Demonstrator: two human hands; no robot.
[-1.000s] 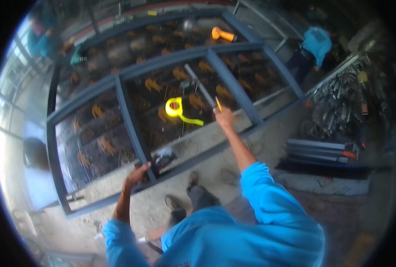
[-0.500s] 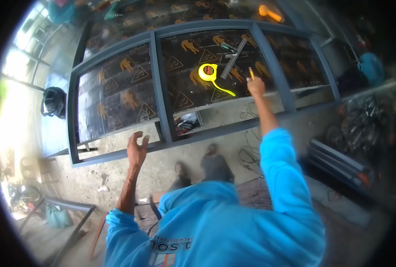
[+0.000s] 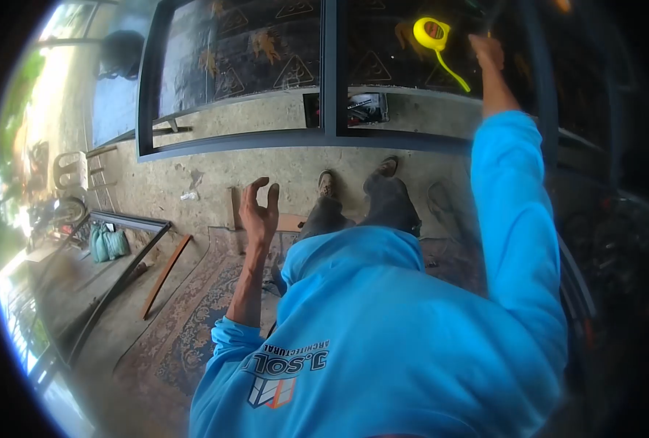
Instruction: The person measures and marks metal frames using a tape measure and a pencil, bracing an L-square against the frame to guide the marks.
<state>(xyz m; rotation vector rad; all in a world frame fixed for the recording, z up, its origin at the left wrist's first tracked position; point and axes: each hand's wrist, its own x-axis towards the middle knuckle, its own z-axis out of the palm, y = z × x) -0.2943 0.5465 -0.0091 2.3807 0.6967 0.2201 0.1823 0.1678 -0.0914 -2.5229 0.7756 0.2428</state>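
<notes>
My left hand hangs over the floor in front of the grey metal frame, its fingers curved and apart, holding nothing. Over the dark panel, my right hand is closed on a pencil, of which only a small tip shows above the fingers. Just left of that hand lies a yellow tape measure with a short length of its yellow strip out. Dim, blurred tools sit near the top edge above the hand.
Below the frame, a tray of tools is on the concrete floor. A patterned rug lies at the lower left, near a wooden strip, a green bag and a dark metal frame. My feet stand near the frame's lower bar.
The view has tilted down and toward the left, so the frame and tape measure appear higher. My left hand is now farther from the frame's lower bar. My right hand still holds the pencil.
</notes>
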